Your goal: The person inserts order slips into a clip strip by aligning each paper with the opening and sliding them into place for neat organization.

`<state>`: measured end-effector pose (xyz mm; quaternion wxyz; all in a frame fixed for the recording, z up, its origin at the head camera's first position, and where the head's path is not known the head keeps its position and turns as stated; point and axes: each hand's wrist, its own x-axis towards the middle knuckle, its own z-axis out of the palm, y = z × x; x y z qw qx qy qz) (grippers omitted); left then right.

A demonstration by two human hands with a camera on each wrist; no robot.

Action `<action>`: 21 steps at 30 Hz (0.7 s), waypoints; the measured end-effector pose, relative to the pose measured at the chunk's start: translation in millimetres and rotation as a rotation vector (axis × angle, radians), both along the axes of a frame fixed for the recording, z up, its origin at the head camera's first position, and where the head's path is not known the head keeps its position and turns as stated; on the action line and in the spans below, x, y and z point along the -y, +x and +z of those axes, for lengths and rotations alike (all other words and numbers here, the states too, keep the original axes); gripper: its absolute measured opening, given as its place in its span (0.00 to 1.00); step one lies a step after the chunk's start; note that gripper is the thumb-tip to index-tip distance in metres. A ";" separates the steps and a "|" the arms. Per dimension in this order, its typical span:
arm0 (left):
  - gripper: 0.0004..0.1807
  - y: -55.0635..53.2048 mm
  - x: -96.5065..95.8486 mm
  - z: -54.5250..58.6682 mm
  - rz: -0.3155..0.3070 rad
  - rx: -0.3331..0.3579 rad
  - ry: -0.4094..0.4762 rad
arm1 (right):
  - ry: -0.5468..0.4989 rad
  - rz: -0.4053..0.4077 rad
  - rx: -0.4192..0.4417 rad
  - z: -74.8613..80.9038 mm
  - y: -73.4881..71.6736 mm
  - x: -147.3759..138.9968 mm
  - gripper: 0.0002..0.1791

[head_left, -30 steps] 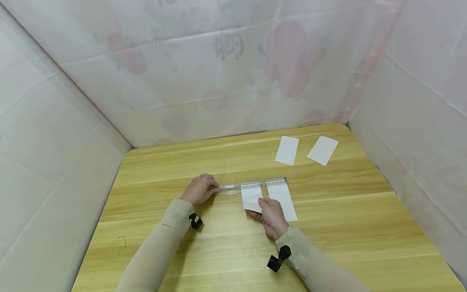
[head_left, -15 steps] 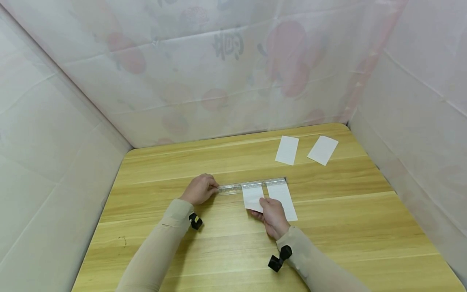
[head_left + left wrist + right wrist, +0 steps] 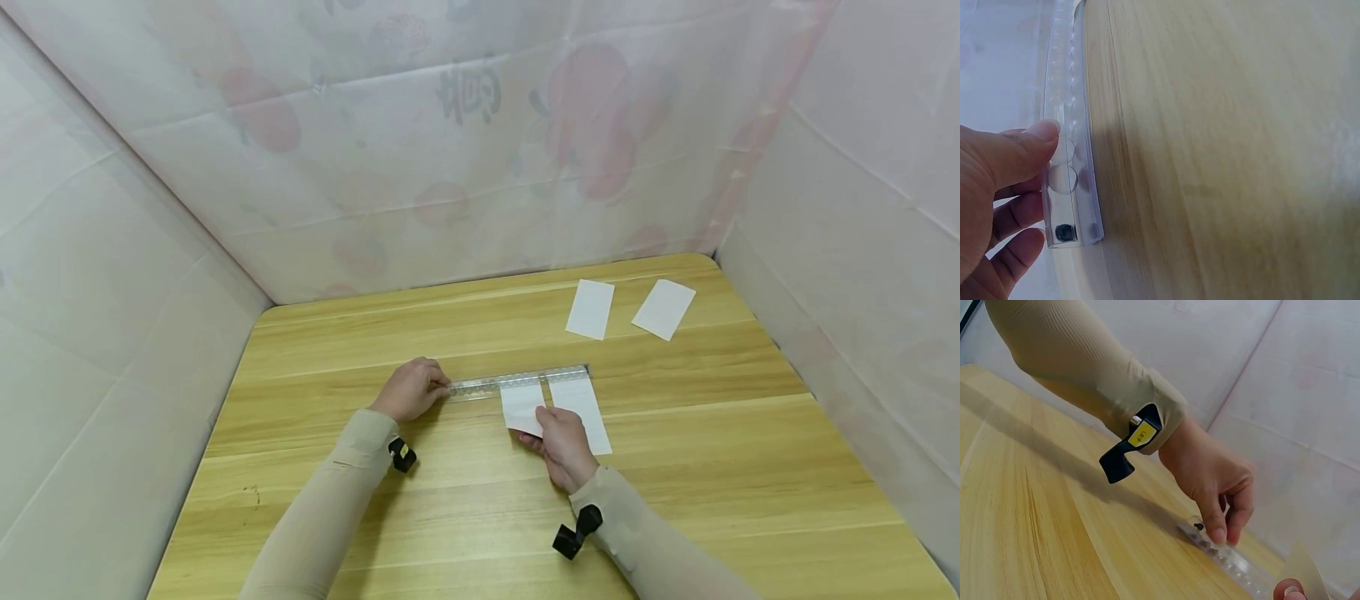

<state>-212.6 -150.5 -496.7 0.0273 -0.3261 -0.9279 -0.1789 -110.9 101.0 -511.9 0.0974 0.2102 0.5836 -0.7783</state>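
A clear ticket rail (image 3: 476,387) with round balls inside lies across the middle of the table. My left hand (image 3: 408,389) grips its left end, thumb on the near side, as the left wrist view shows of the rail's end (image 3: 1063,203). One white paper slip (image 3: 517,407) has its top edge tucked under the rail. The thumb and fingers of my right hand (image 3: 564,446) pinch that slip's lower right corner, which lifts off the table. To its right, another white slip (image 3: 579,408) hangs flat from the rail's right end, partly hidden behind my right hand.
Two loose white slips, a left one (image 3: 590,309) and a right one (image 3: 663,309), lie at the back right of the wooden table (image 3: 360,333). Pale printed sheeting (image 3: 450,150) encloses the table at the back and both sides.
My right hand and the pinched slip have shifted slightly to the right along the rail, narrowing the gap to the other slip. The left hand keeps its place on the rail.
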 end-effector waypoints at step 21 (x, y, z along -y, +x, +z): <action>0.04 -0.1 -0.3 1.7 0.008 0.009 -0.016 | 0.018 0.008 0.009 3.9 3.0 -3.7 0.18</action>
